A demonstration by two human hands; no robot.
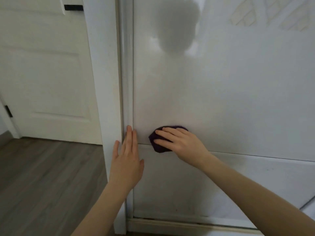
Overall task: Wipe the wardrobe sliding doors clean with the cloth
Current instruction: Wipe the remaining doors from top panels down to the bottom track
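Currently a dark purple cloth is pressed flat against the white wardrobe sliding door, low on the panel and right on the thin horizontal seam that crosses it. The cloth is covered by the right hand, whose fingers are laid out straight and slightly spread on top of it. Nothing is pinched; only the cloth's upper, left and lower edges are seen around the hand. The left hand is laid flat, fingers straight and together, against the door's left vertical frame, just beside the cloth but apart from it. A blurred grey reflection is seen high on the panel. A white panelled room door and grey wood flooring are seen at left, and the bottom track below.
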